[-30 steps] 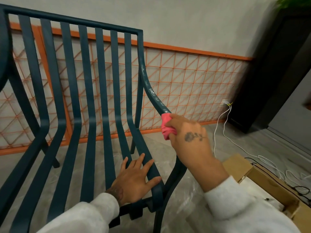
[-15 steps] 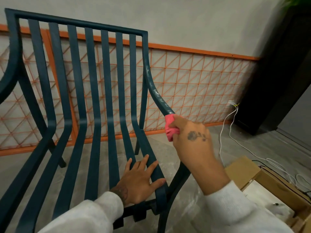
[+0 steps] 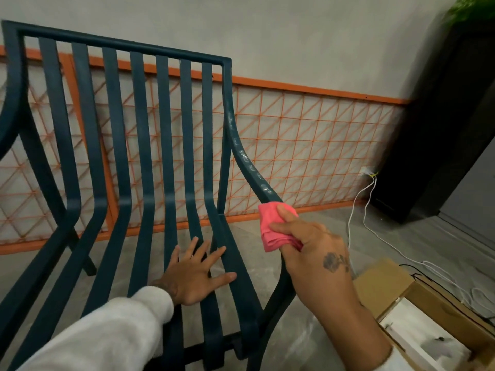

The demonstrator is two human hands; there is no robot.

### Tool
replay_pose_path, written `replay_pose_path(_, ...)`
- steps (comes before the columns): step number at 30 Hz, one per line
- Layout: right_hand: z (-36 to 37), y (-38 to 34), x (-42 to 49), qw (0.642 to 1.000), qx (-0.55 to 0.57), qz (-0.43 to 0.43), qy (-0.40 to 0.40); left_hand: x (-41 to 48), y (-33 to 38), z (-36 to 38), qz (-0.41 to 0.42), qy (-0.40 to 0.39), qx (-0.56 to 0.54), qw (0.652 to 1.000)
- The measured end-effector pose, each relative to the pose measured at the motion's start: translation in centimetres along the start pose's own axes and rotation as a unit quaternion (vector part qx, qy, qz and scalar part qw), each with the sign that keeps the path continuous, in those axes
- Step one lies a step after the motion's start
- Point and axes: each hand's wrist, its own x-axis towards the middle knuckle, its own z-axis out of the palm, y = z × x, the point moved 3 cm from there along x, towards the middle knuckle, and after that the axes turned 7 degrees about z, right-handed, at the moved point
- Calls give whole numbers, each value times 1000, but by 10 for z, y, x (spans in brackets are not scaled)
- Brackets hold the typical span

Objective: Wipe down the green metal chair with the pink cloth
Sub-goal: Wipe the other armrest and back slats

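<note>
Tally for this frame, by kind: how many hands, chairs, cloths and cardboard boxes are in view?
Hands: 2, left hand flat on the seat slats, right hand gripping the cloth
Chairs: 1, green chair
Cloths: 1, pink cloth on the armrest
Boxes: 1, cardboard box
Total: 5

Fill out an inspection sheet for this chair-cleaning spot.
Surface: grey stone-look floor, pale streaks.
Job's things: green slatted metal chair, pale marks on the armrest at picture right; folded pink cloth on that armrest's front bend.
Clutter: open cardboard box on the floor beside the chair.
Grips: right hand pinches the cloth; left hand lies flat on the seat slats.
Cables: white cables trail from the wall across the floor.
Surroundings: orange lattice panel, dark cabinet, plant.
</note>
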Motion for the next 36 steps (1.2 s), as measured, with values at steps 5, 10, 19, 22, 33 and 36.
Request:
replay_pose_path(5, -6, -2, 7, 1000, -15, -9, -18, 5, -7, 4, 8, 15, 9, 1000)
replay_pose_path(10, -40, -7, 43, 990, 128, 38, -50, 7, -9, 2, 15, 16, 11, 1000)
replay_pose_path(19, -18, -46, 121, 992, 6, -48, -120, 6, -8, 2, 10, 11, 7, 1000)
replay_pose_path(22, 6, -44, 110, 980, -41, -54, -189, 5, -7, 1, 9, 14, 3, 1000)
replay_pose_path(33, 2, -48, 95, 975, -142, -56, -164, 6, -11, 4, 15, 23, -7, 1000)
replay_pose_path(36, 12, -49, 105, 975, -136, -47, -172, 5, -10, 5, 11, 22, -5, 1000)
